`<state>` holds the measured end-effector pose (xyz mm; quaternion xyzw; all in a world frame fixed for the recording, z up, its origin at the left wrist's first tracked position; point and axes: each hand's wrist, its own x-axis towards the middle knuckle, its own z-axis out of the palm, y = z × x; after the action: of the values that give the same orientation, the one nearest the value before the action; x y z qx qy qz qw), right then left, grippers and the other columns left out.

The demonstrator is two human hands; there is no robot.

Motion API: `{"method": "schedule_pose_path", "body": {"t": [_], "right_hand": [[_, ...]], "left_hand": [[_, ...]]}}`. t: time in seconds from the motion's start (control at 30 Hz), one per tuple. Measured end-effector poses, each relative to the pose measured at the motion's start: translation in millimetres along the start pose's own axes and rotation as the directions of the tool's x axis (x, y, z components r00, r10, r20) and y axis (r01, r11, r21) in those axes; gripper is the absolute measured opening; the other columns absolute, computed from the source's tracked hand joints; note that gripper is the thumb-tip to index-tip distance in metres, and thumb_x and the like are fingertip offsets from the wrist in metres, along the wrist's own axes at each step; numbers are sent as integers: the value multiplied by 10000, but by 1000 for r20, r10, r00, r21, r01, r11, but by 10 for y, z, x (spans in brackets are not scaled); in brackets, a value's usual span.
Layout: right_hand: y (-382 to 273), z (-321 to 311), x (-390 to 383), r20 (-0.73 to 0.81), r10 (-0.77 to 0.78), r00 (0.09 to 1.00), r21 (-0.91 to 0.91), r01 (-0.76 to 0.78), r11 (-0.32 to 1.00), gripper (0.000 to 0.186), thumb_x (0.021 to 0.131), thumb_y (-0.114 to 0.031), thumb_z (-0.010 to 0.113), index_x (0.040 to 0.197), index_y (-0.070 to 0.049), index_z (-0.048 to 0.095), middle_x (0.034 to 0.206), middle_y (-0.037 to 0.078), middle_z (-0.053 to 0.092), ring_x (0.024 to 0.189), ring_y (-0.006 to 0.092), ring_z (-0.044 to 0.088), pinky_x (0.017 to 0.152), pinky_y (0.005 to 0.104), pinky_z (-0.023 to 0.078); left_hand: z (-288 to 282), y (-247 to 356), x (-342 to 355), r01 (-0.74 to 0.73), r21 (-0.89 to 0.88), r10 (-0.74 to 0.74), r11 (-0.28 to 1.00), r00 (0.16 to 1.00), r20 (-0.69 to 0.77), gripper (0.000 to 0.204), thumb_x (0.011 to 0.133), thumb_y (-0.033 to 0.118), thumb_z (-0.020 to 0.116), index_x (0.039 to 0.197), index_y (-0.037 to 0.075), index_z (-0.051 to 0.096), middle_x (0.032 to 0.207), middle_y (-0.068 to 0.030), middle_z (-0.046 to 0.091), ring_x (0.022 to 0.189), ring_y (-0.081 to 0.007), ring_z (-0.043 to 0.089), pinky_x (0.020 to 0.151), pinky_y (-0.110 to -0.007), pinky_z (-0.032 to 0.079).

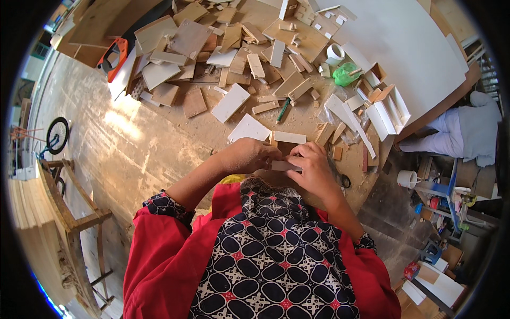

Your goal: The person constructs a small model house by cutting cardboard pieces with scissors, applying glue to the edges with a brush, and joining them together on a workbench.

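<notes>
Close to my body at the table's near edge, both hands meet over a small flat grey-brown wood piece. My right hand is closed on its right part, with thumb and fingers bent over it. My left hand is closed too, its fingertips pinched together at the piece's left end. Just beyond the fingers lies a narrow white-faced wood strip, next to a short upright bit of wood. A white board offcut rests past my left hand.
A heap of wood offcuts covers the far part of the worktable. A green pen-like tool, a green plastic container, a tape roll and an orange-handled saw lie about. A person bends at the right.
</notes>
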<state>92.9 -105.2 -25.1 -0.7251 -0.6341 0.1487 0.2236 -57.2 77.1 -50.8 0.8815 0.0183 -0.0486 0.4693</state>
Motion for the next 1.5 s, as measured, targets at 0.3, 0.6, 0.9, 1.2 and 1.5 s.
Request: {"method": "schedule_pose_path", "body": {"t": [0.3,0.6,0.9,1.2,1.5], "right_hand": [[17,9,-10,-23,-9,1000,14,10,1000,267,666,-206,786,910,-107,740,951,12,610,992,222,539,946,374,391],[-7,-8,-1,-42,-25,999,5,25,1000,258,647,-207,800,878,-111,740,942,19,609,988,226,535,943,382,377],[61,-144,-65,-81,34,996,47,-30,998,526,596,-247,846,1082,-99,708,1007,48,617,1007,266,540,942,403,396],[380,-267,-342,-125,91,988,105,-78,991,446,633,-224,829,1039,-80,715,992,63,625,972,272,559,884,388,445],[252,-91,-304,-161,83,983,114,-65,991,291,671,-194,809,945,-121,742,921,37,620,896,245,556,822,371,464]], "left_hand": [[-1,19,-22,4,-31,-5,1000,1000,-25,343,763,46,693,1093,136,664,825,-88,683,742,-258,677,681,-359,532],[19,6,-24,-4,-9,4,1000,998,-63,333,772,83,669,1095,162,662,813,-91,680,730,-275,671,664,-374,526],[-22,60,-68,-6,3,6,1000,998,-60,488,746,85,709,1221,149,616,861,-108,668,719,-266,651,670,-373,526],[-3,211,-193,25,71,-15,997,992,-125,534,751,149,739,1264,114,594,843,-116,641,734,-266,652,667,-378,529],[197,251,-185,34,1,-33,999,954,-297,458,749,125,767,1184,71,633,812,-107,634,708,-250,640,649,-347,525]]}}
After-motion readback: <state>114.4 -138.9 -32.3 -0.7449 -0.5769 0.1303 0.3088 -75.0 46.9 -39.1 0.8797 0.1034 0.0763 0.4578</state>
